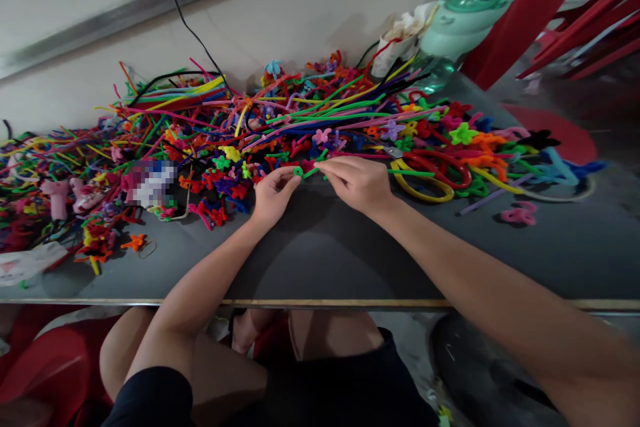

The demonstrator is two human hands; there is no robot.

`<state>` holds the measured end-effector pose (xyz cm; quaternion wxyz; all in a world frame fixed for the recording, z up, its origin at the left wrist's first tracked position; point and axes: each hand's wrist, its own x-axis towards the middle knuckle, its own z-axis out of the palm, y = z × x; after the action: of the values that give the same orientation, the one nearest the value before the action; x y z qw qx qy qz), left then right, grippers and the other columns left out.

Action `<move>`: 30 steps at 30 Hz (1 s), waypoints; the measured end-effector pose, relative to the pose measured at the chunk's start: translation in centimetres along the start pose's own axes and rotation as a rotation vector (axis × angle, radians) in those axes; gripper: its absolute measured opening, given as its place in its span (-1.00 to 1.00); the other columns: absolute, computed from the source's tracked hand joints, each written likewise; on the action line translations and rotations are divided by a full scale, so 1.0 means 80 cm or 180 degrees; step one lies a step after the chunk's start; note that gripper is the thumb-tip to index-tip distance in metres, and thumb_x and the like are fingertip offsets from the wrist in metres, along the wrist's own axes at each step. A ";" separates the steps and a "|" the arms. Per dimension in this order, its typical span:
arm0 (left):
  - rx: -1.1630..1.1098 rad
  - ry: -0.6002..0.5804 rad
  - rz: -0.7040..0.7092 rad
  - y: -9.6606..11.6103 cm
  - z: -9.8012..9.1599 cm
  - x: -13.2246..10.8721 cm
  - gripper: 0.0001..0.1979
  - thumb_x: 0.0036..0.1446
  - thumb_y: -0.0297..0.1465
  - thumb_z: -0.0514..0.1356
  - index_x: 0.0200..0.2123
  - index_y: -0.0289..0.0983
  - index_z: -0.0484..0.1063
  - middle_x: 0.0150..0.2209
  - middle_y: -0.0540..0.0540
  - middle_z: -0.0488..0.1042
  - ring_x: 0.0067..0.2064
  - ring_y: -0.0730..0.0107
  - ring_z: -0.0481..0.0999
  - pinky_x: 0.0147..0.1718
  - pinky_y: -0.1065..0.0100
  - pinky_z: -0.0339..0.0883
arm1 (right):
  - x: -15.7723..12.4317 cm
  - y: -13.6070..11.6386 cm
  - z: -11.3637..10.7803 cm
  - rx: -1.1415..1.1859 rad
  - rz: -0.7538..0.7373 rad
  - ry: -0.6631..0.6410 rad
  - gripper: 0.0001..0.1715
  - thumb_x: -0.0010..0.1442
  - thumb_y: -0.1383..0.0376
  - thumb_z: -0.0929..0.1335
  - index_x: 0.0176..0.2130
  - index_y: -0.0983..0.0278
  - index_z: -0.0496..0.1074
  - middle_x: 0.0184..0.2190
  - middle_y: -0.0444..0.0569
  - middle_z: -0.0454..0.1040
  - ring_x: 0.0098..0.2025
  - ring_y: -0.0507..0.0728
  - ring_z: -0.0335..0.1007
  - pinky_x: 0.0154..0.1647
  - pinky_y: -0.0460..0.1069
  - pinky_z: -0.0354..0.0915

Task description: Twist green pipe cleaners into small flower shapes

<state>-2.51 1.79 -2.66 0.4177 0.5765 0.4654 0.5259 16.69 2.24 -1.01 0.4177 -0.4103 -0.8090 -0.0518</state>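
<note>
Between my two hands stretches a green pipe cleaner (311,173), held just above the near edge of the heap. My left hand (275,191) pinches its curled end, where a small round loop shows at the fingertips. Thumb and forefinger of my right hand (357,181) close on the same stem a little to the right. A straight green length (414,174) sticks out past my right hand; the hand hides whether it is the same piece. Scissors with yellow and red handles (431,181) lie right beside my right hand.
A long heap of coloured pipe cleaners (320,117) and small twisted flowers runs along the wall. At the back right stand a green bottle (450,30) and a white cup (387,57) with tissues. A pink twisted piece (520,213) lies right on the dark table (340,260).
</note>
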 end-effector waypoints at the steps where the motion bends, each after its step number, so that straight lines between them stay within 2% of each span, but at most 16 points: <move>1: 0.0008 0.0022 -0.0016 0.000 0.000 0.000 -0.81 0.06 -0.36 0.28 -0.22 -0.28 0.50 -0.35 -0.05 0.55 -0.33 0.47 0.52 -0.27 0.39 0.43 | 0.000 0.000 0.000 0.0000 -0.0020 0.0025 -0.72 0.29 0.30 0.27 -0.15 0.20 0.58 -0.23 -0.01 0.62 -0.21 0.13 0.57 -0.23 -0.01 0.44; 3: 0.0019 0.0023 -0.0051 0.000 0.001 0.001 -0.86 0.05 -0.39 0.27 -0.27 -0.28 0.48 -0.38 -0.03 0.52 -0.36 0.51 0.49 -0.30 0.42 0.39 | 0.001 -0.001 0.000 0.0062 0.0044 0.0095 -0.73 0.29 0.27 0.29 -0.12 0.21 0.56 -0.22 -0.01 0.62 -0.21 0.13 0.57 -0.24 -0.01 0.44; 7: -0.0106 -0.0064 -0.0116 0.003 0.002 -0.001 -0.89 0.05 -0.38 0.27 -0.36 -0.28 0.42 -0.42 0.02 0.45 -0.40 0.55 0.42 -0.35 0.46 0.33 | 0.003 0.000 -0.006 0.0253 0.0536 0.0358 -0.67 0.24 0.12 0.34 -0.08 0.22 0.51 -0.30 0.00 0.63 -0.31 0.15 0.56 -0.31 0.01 0.43; 11: -0.0508 -0.0596 -0.0254 0.008 0.003 -0.005 -0.76 0.03 -0.25 0.31 -0.37 -0.27 0.37 -0.45 0.02 0.41 -0.39 0.54 0.42 -0.32 0.44 0.32 | 0.004 -0.003 -0.009 0.0292 0.0707 0.0511 -0.70 0.23 0.07 0.33 -0.26 0.22 0.53 -0.33 0.04 0.62 -0.34 0.16 0.55 -0.31 0.02 0.40; 14: -0.0816 -0.1063 -0.0359 0.010 0.006 -0.008 -0.64 -0.03 -0.15 0.35 -0.35 -0.28 0.35 -0.44 0.00 0.43 -0.40 0.54 0.42 -0.32 0.42 0.33 | 0.003 -0.011 -0.002 0.0595 0.0567 0.0541 -0.71 0.27 0.11 0.31 -0.29 0.23 0.53 -0.36 0.02 0.61 -0.35 0.13 0.55 -0.32 -0.02 0.40; 16: -0.0894 -0.1197 -0.0365 0.009 0.008 -0.009 -0.61 -0.06 -0.13 0.36 -0.34 -0.29 0.34 -0.43 0.01 0.43 -0.40 0.55 0.41 -0.32 0.42 0.33 | 0.001 -0.019 0.005 0.0883 0.0540 0.0593 -0.74 0.27 0.16 0.31 -0.30 0.24 0.53 -0.38 -0.01 0.61 -0.36 0.11 0.55 -0.33 -0.04 0.41; 20: -0.0825 -0.1040 -0.0230 0.003 0.010 -0.009 -0.60 -0.07 -0.14 0.37 -0.34 -0.30 0.34 -0.42 0.02 0.41 -0.38 0.54 0.41 -0.32 0.42 0.31 | -0.001 -0.032 0.015 0.1190 0.0439 0.0566 -0.80 0.25 0.21 0.33 -0.31 0.21 0.54 -0.40 -0.05 0.61 -0.37 0.08 0.55 -0.32 -0.05 0.42; 25: -0.0694 -0.0692 -0.0186 0.004 0.010 -0.010 -0.64 -0.03 -0.15 0.35 -0.34 -0.30 0.38 -0.42 0.02 0.42 -0.37 0.53 0.40 -0.33 0.44 0.27 | 0.001 -0.033 0.012 0.1211 0.0157 0.0567 -0.79 0.26 0.26 0.32 -0.29 0.19 0.57 -0.37 -0.03 0.61 -0.34 0.09 0.55 -0.29 -0.03 0.43; 30: -0.0727 -0.0353 -0.0360 0.011 0.007 -0.010 -0.65 -0.09 -0.17 0.37 -0.38 -0.31 0.42 -0.44 0.03 0.44 -0.39 0.55 0.40 -0.33 0.44 0.27 | 0.000 -0.027 0.009 0.1251 0.0006 0.0236 -0.79 0.22 0.24 0.35 -0.20 0.18 0.59 -0.34 -0.02 0.60 -0.38 0.06 0.51 -0.36 -0.05 0.41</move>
<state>-1.92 0.85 -2.05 0.5346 0.5262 0.4105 0.5184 14.71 1.13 -0.89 0.5192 -0.3194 -0.7873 0.0924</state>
